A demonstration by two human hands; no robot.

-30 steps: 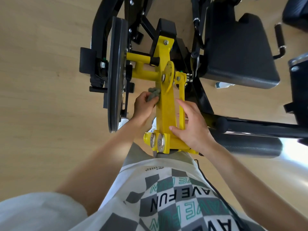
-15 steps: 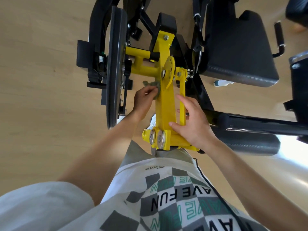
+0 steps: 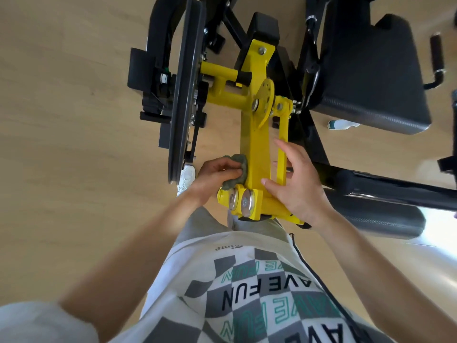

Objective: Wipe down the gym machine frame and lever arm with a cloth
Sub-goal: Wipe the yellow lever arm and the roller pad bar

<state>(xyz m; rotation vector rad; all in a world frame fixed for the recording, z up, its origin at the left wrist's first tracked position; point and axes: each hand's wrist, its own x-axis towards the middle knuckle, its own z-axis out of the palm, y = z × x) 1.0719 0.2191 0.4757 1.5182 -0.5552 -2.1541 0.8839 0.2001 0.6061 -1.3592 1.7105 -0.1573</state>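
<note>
1. The fingers (image 3: 223, 169) of the left hand (image 3: 214, 178) are curled round a bunched grey-green cloth (image 3: 238, 170) and press it against the left side of the yellow lever arm (image 3: 257, 144), just above the arm's near end.
2. The right hand (image 3: 300, 186) lies on the other side of the arm. Its fingers are almost straight and loosely spread along the thin yellow bar (image 3: 283, 134), and its thumb rests on the arm's flat face.
3. Two round metal washers (image 3: 243, 200) sit on the near end of the arm, between the two hands.
4. Further up, the arm joins a yellow pivot disc (image 3: 267, 102) and the black frame (image 3: 312, 147).
5. A large black wheel (image 3: 183, 95) stands on edge to the left.
6. A black seat pad (image 3: 371, 70) is on the right, with a small bottle (image 3: 342, 124) on the wooden floor (image 3: 74, 120) beside it.
7. A black roller pad (image 3: 380, 216) lies near the right forearm.
</note>
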